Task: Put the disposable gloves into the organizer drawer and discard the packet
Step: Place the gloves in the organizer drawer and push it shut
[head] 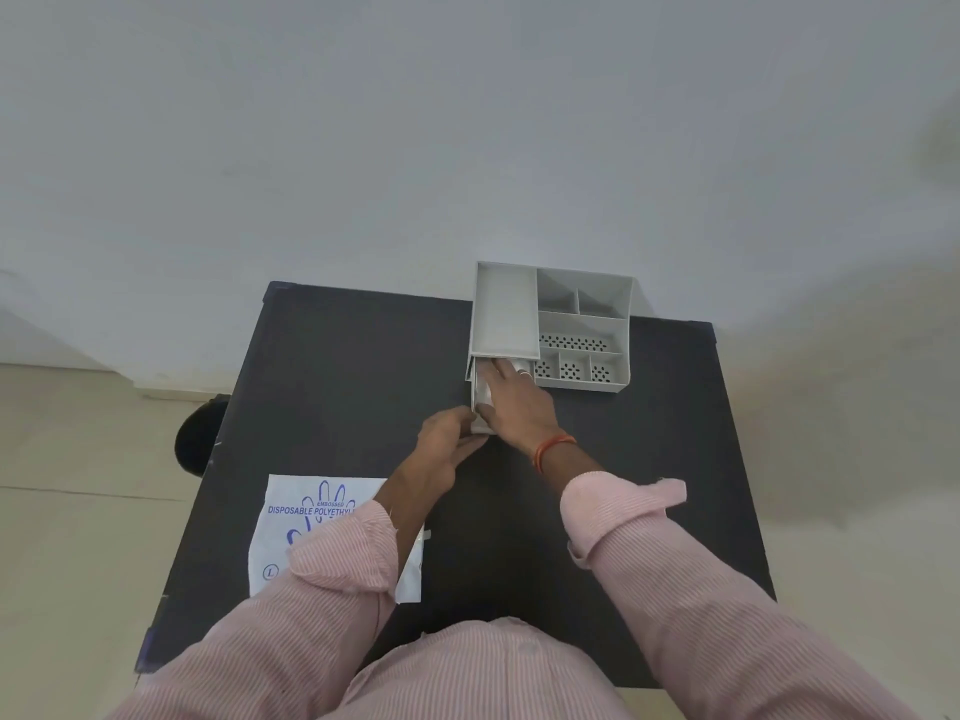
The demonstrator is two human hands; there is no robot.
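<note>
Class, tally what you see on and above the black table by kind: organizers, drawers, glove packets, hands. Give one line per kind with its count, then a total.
Organizer, grey, compartmented: 1
Drawer, pulled open: 1
Glove packet, white with blue print: 1
Hands: 2, left hand at the drawer front, right hand reaching into the drawer
Total: 5

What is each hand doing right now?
Left hand: holding the drawer front.
Right hand: open, flat, pressing into the drawer.
</note>
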